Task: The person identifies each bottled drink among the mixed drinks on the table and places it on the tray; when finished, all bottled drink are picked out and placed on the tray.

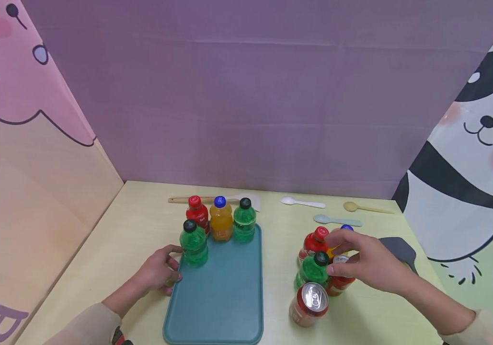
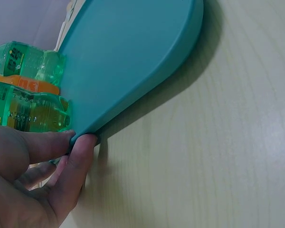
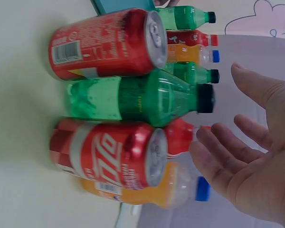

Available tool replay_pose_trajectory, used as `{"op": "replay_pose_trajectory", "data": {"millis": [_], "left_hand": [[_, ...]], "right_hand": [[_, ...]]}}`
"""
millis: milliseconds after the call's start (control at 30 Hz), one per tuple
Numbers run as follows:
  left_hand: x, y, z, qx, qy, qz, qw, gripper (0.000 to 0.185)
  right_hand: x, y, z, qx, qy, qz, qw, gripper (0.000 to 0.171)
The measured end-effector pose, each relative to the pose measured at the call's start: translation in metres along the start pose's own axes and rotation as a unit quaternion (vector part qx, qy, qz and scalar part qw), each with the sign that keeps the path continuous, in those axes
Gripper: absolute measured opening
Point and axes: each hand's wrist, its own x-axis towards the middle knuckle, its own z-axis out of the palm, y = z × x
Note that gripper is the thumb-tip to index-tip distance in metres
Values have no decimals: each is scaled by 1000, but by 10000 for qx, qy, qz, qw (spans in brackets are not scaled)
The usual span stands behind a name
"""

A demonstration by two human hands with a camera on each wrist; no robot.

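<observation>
Your head camera looks forward and down from above, far enough back to take in most of the table (image 1: 99,258), your left hand (image 1: 160,270), your right hand (image 1: 373,263) and the purple backdrop (image 1: 246,96). Your left wrist view, on its side, sits close to the tray (image 2: 128,52); your right, also sideways, faces two cans (image 3: 104,45) closely. All three share the tray and green bottles (image 2: 38,61)

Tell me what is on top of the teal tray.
On the tray, at its far end, stand two green bottles, an orange bottle and a red bottle. The nearer green bottle partly hides the red one; the surface directly beneath the bottles is covered.
</observation>
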Motion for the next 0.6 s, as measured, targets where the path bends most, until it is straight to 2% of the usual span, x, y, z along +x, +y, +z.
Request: {"op": "replay_pose_trajectory", "data": {"millis": [200, 600], "left_hand": [[3, -3, 0, -5, 14, 5, 10000, 73], [4, -3, 1, -17, 52, 8, 10000, 74]], "right_hand": [[1, 10, 9, 136, -118, 35, 9998, 56], [11, 11, 21, -561, -180, 154, 9981, 52]]}}
